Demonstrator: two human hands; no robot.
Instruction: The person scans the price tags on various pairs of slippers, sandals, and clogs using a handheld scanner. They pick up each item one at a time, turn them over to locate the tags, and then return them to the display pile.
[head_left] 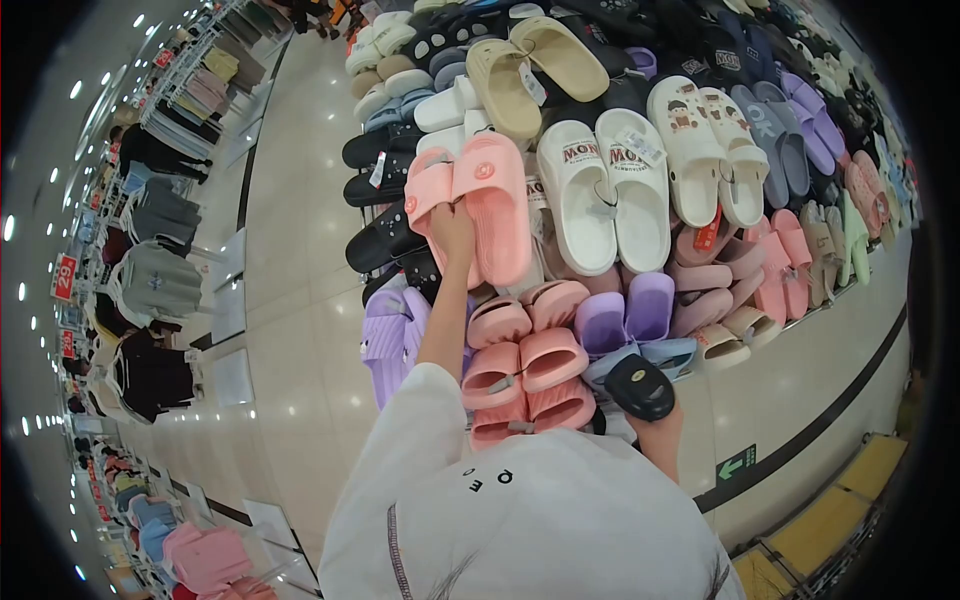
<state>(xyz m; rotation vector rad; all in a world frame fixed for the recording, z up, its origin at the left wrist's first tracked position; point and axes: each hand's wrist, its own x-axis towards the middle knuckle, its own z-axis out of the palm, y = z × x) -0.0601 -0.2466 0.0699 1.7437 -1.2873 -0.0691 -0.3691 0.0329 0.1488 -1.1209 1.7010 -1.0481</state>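
Observation:
My left hand reaches forward and grips a pair of pink slide slippers between the two shoes, its fingertips partly hidden under the straps. The pair lies tilted on the pile, soles down, with a round emblem on each strap. Low on the right, my right hand is closed around a rounded black object with a small label on top; its kind is not clear. Just beyond it are purple slippers and light blue slippers. White slippers with printed lettering lie right of the pink pair.
Cream cartoon slippers, beige slippers and black slippers crowd the display. Coral slippers are stacked nearest me. Clothes racks line the left beyond a tiled aisle. A yellow slatted surface is at lower right.

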